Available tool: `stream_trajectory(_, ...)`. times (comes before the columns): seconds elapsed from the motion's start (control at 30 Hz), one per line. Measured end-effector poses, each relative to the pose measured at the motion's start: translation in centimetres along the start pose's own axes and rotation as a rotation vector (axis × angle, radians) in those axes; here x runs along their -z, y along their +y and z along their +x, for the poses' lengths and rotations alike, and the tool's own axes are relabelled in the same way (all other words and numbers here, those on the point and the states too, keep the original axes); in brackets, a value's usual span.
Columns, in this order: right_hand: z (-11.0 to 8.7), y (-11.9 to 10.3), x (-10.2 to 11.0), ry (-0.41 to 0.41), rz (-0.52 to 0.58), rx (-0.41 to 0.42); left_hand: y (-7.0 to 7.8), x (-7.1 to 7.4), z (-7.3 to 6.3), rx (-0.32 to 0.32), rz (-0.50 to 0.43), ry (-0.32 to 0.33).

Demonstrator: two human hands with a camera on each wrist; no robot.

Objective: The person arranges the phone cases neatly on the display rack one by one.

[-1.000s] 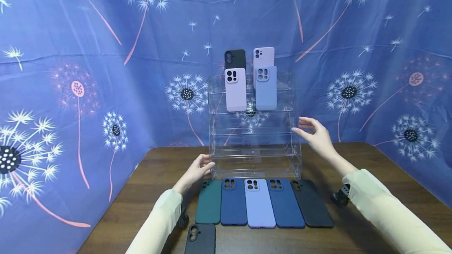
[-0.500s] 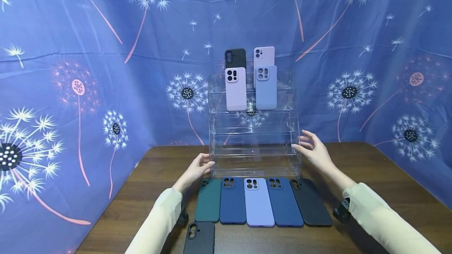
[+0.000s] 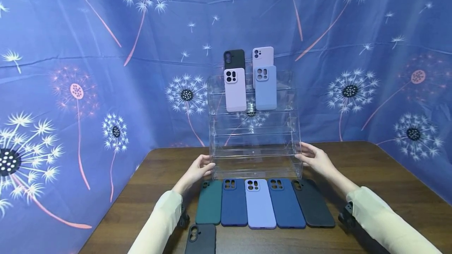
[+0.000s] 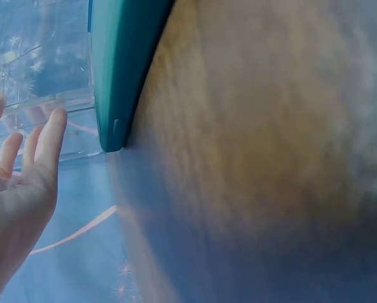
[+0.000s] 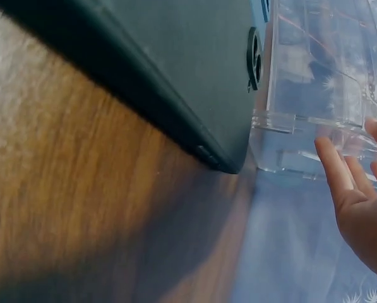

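A clear tiered display stand (image 3: pixel 252 153) stands upright on the wooden table. My left hand (image 3: pixel 195 171) grips its lower left side, thumb at the front edge and fingers along the outside. On the opposite side my right hand (image 3: pixel 317 161) holds the lower right edge in the same way. The left wrist view shows those fingers (image 4: pixel 49 142) at the clear plastic; in the right wrist view, the right fingers (image 5: pixel 333 167) are at the stand's side. Two upper tiers carry a black phone case (image 3: pixel 234 58), two pale pink cases (image 3: pixel 236 95) and a light blue case (image 3: pixel 266 93).
Before the stand lies a row of phone cases: green (image 3: pixel 209 203), dark blue (image 3: pixel 234 205), lavender (image 3: pixel 260 207), another dark blue (image 3: pixel 287 207) and black (image 3: pixel 313 205). A dark grey case (image 3: pixel 201 240) lies nearer, at left. A blue dandelion-print cloth (image 3: pixel 159 50) hangs behind.
My right hand has slid down along the stand's right side to its lower part. The left hand, the stand and the cases stay in place.
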State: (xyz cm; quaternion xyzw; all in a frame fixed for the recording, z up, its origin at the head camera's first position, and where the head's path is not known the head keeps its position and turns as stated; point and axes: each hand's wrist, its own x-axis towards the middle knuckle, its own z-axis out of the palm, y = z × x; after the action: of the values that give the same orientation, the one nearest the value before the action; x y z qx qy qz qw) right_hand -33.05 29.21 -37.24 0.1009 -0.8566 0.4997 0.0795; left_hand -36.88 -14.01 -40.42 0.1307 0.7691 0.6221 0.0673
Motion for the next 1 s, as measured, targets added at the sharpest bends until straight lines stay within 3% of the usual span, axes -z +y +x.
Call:
stream_trajectory(0.17, -0.4, 0.8, -0.4, -0.051, 0.04, -0.004, 0.1, 0.3, -0.7, 0.01, -0.011, 0.018)
stream_trajectory(0.43, -0.4, 1.2, -1.2, -0.08, 0.068, 0.006, 0.6, 0.9, -1.9, 0.009, 0.158, 0.095)
stream_trajectory(0.63, -0.4, 1.3, -1.2, -0.099, 0.089, 0.001, 1.0, 1.8, -3.7, 0.03, 0.173, 0.102)
stream_trajectory(0.87, -0.6, 1.3, -0.3, -0.092, 0.113, -0.038, 1.6, 3.2, -6.0, 0.04, 0.14, 0.013)
stream_trajectory(1.0, -0.9, 1.4, 0.1, -0.073, 0.141, -0.068, 2.0, 3.8, -7.4, 0.021, 0.181, -0.06)
